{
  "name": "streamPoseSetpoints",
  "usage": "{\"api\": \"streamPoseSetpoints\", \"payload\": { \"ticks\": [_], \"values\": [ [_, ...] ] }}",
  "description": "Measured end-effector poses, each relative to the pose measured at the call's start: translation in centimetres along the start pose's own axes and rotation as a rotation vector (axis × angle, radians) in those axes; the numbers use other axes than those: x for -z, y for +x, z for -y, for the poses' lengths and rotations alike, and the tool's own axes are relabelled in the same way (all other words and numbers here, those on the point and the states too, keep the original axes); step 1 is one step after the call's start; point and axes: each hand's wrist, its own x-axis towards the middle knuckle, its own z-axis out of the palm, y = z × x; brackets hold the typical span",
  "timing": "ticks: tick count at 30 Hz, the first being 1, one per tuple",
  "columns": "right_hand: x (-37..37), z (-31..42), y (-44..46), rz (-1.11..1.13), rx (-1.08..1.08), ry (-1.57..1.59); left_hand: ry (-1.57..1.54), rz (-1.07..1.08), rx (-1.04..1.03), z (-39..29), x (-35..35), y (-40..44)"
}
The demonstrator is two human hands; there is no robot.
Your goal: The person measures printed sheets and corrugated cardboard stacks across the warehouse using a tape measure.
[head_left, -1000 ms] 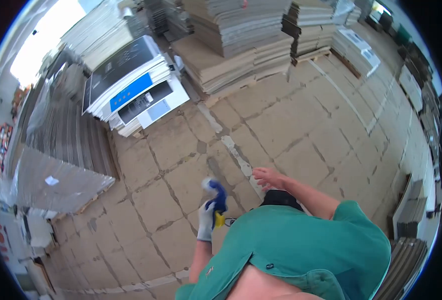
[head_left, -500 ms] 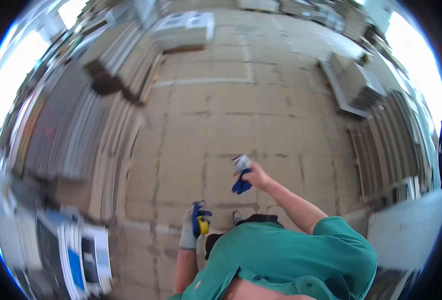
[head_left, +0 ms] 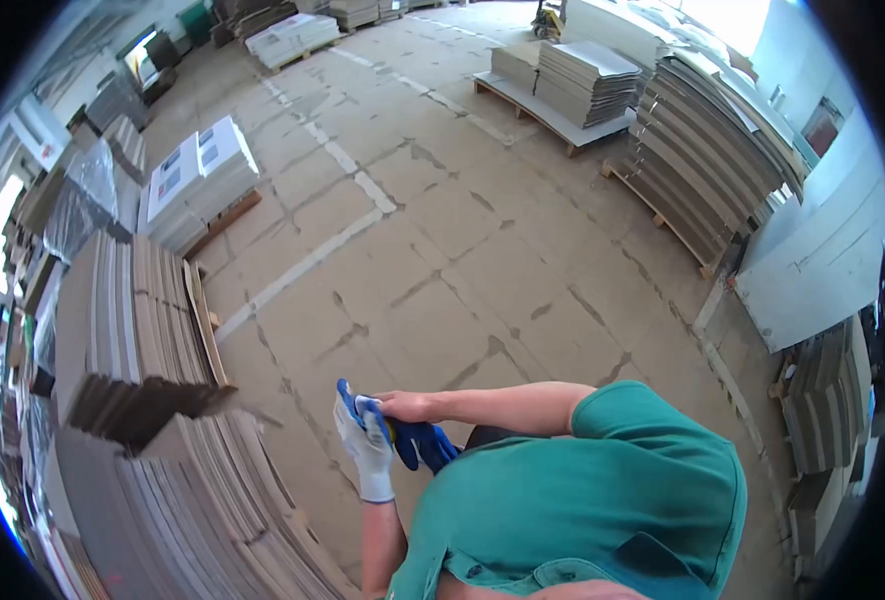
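Note:
A white and blue work glove covers my left hand (head_left: pixel 367 445), which is closed around a small yellow object, mostly hidden by the fingers. Against it is my bare right hand (head_left: pixel 404 406), its fingers closed at the gloved palm. A loose blue glove (head_left: pixel 424 446) hangs below my right hand, beside the left one; the exact grip on it is partly hidden. Both hands are in front of my green shirt, above the tiled floor.
Stacked cardboard (head_left: pixel 177 430) stands close on the left, with a pallet of white printed sheets (head_left: pixel 200 170) beyond it. Further stacks (head_left: pixel 702 150) on pallets line the right, near a large pale panel (head_left: pixel 822 265). A pallet truck (head_left: pixel 547 20) stands at the far back.
The view has swung right across the hall. My right hand, first empty, then holding a blue and white glove out in front, has come across to meet my gloved left hand.

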Motion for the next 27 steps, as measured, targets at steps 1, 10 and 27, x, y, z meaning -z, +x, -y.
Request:
{"api": "streamPoseSetpoints", "payload": {
  "ticks": [1,10,27],
  "values": [
    [0.2,0.9,2.5,-0.052,0.079,0.009,-0.007,0.012,-0.020,0.5,0.9,2.6],
    [3.9,10.7,20.3,-0.025,0.005,0.178,0.229,0.209,0.082,11.8,7.2,17.1],
    [3.6,33.6,52.7,0.408,-0.205,0.269,-0.553,0.046,0.355,27.9,18.6,45.9]
  ]
}}
